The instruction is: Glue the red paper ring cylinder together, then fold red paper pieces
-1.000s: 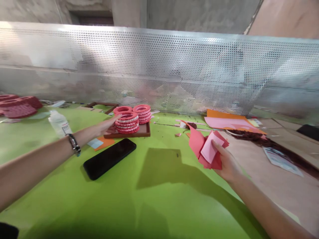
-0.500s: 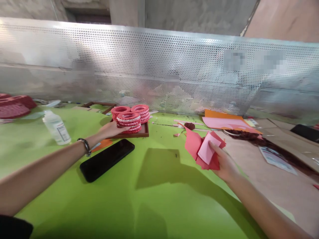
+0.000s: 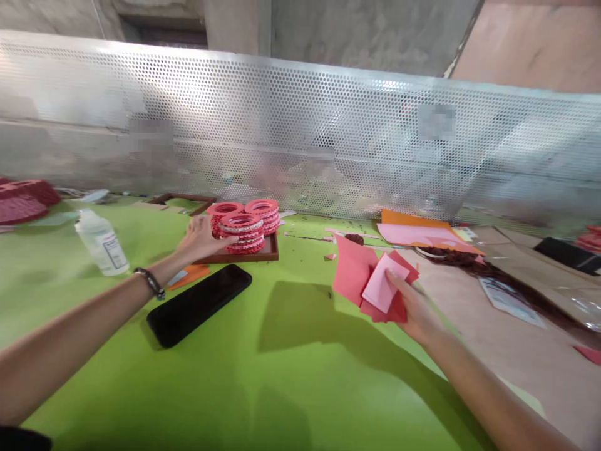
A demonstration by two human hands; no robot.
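Observation:
Stacks of red and pink paper rings point(image 3: 242, 233) stand on a brown tray point(image 3: 263, 255) left of the middle. At the near left side of these stacks is my left hand point(image 3: 200, 237), its fingers apart and its thumb stretched along the front stack; whether it touches the rings I cannot tell. My right hand point(image 3: 413, 310) grips red paper pieces point(image 3: 352, 269) with a smaller pink paper point(image 3: 382, 285) on top, thumb pressed on the pink one. The papers are held above the green table point(image 3: 291, 376).
A black phone point(image 3: 200, 305) lies in front of the tray, near an orange paper point(image 3: 190, 275). The glue-like white bottle point(image 3: 102, 243) stands at left. Orange and pink sheets point(image 3: 417, 235) and brown paper point(image 3: 488, 351) lie right. A perforated metal panel point(image 3: 282, 125) closes the back.
My left hand has lifted its fingers away from the front ring stack and spread them at its left side. My right hand still holds the papers, turned slightly.

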